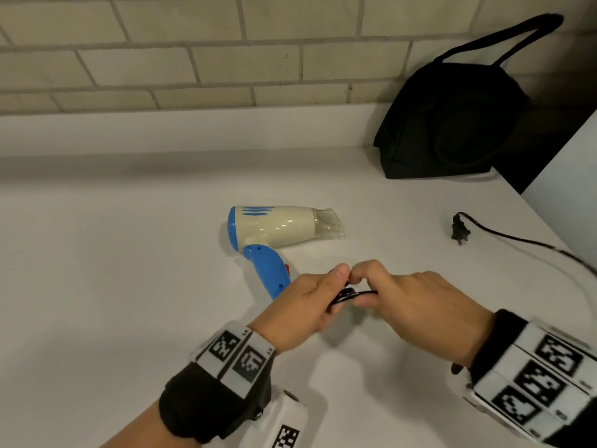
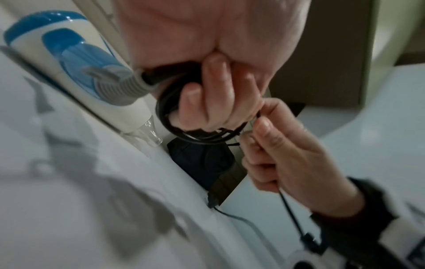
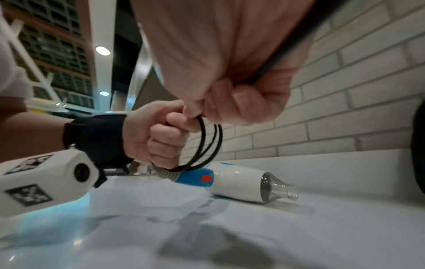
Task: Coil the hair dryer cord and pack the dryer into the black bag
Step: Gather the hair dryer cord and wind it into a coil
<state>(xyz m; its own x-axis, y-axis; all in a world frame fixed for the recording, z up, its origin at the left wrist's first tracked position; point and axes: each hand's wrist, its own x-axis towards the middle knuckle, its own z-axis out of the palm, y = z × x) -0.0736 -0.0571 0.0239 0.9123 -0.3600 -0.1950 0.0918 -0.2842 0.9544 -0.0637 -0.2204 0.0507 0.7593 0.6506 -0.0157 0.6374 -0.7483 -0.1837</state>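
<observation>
Between both hands (image 1: 347,294), coiled cord (image 3: 208,143)

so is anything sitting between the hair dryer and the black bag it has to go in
Nothing visible does. The counter between the hair dryer and the black bag is bare; the plug and loose cord lie off to the right of that path.

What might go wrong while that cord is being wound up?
The left hand holds only a few loose loops of cord; they might spring apart. The plug lies far off, and dragging the slack in may snag it. Tugging might also shift the hair dryer, which lies free on the counter.
</observation>
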